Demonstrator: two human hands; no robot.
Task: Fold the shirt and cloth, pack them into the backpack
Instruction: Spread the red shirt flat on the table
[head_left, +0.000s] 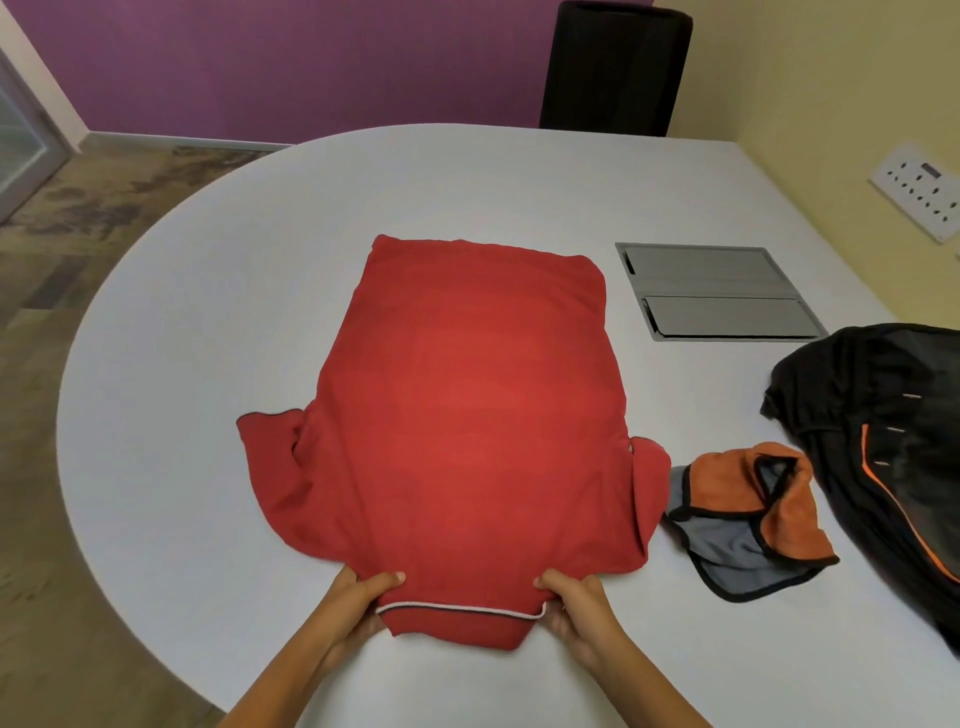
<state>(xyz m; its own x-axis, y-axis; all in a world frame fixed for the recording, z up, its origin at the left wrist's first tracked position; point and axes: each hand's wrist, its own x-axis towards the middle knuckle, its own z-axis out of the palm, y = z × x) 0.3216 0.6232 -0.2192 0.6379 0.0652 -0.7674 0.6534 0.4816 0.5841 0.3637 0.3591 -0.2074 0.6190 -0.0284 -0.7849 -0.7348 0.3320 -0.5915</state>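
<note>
The red shirt (467, 415) is lying spread flat, back side up, in the middle of the frame on the pale round surface (208, 291). Its hem is pointing toward the top of the frame, and its collar, edged with a white and dark stripe, is sitting at the bottom centre. The short sleeves are sticking out to either side, the left one rumpled, the right one partly tucked under.

The left hand (358, 603) is closing its grip on the shirt's shoulder just left of the collar, thumb on top of the fabric and fingers under it. The right hand (576, 608) is pinching the shoulder on the other side of the collar in the same way.

The orange and grey cloth (748, 519) is lying crumpled at the lower right of the frame, just beside the shirt's right sleeve; whether they are touching I cannot tell. The black backpack (893, 441), trimmed with an orange line, is slumping at the right edge of the frame, close beside the cloth.

A grey hatch (717, 291) is sitting flush in the surface at the upper right of the frame, and a black chair (615, 67) is standing behind the surface's far edge.
</note>
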